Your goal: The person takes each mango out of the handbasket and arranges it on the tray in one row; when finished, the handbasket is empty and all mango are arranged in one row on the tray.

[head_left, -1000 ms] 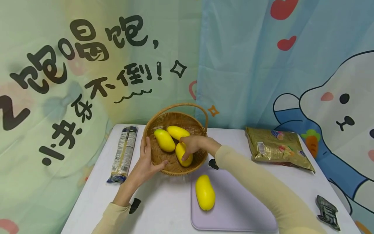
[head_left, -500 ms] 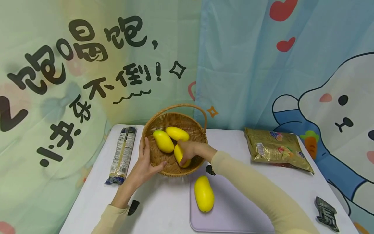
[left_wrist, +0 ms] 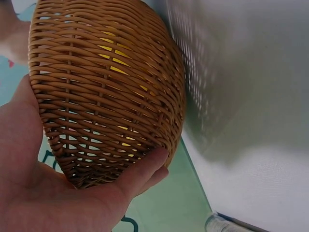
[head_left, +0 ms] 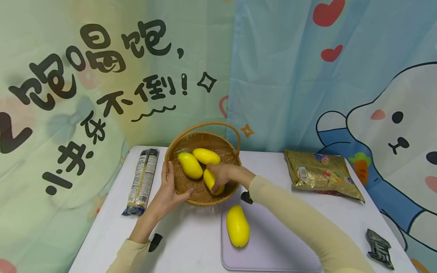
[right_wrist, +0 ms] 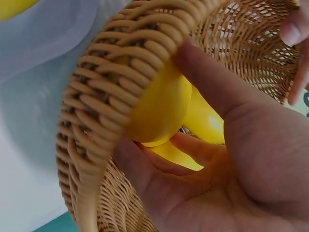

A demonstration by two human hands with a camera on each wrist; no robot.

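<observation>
Three smooth, plump mangoes [head_left: 190,165] lie in a round basket [head_left: 201,139] of woven tan wicker with a slim arched handle [head_left: 211,123], near the far edge of the white desk [head_left: 191,242]. A fourth mango [head_left: 238,226] rests on a flat, round-cornered lilac tray [head_left: 273,246]. The left hand [head_left: 172,194] has its grip on the basket's side, thumb lapping the rim; the right hand [head_left: 222,176] reaches inside, its grip closed around the nearest mango [head_left: 209,180]. The head view shows mostly the back of that hand, while the right wrist view reveals thumb and fingers around the glossy yellow skin, beside the thick braided rim. Only the left wrist view gives the outer weave up close, with yellow peeking through its gaps and a dappled shadow beside it. From the head, a crinkled, shiny gold packet [head_left: 324,174] also shows whole.
</observation>
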